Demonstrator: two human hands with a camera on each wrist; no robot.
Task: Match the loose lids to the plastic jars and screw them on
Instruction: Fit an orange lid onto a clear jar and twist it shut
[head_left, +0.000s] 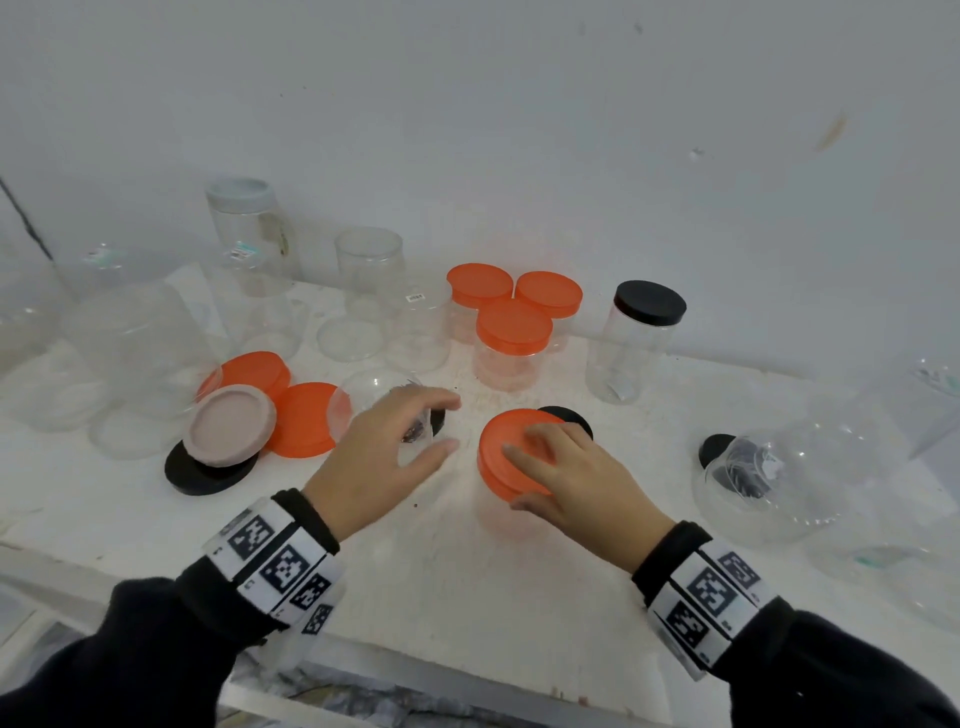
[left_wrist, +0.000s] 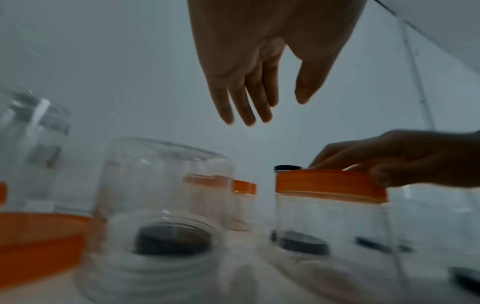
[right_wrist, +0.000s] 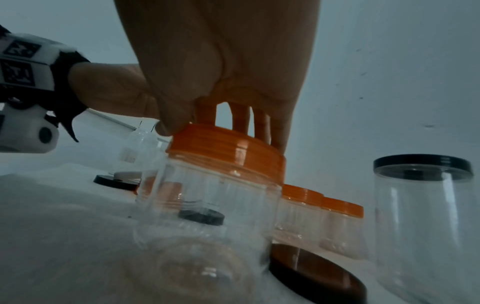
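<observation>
On white worktop (head_left: 519, 571), near its front edge: my right grip (head_left: 576, 473) grasping round orange plastic lid (head_left: 506, 447) atop clear plastic jar (right_wrist: 207, 205). Left grip (head_left: 374, 457) released, fingers spread, beside lid, touching nothing.

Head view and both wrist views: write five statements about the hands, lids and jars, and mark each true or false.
1. The right hand grips an orange lid atop a clear jar. True.
2. The left hand holds a black lid. False: it is open and holds nothing.
3. A black-lidded jar stands upright near the wall. True.
4. Every orange lid is on a jar. False: two loose orange lids lie at left.
5. The pinkish lid rests partly on a black lid. True.
</observation>
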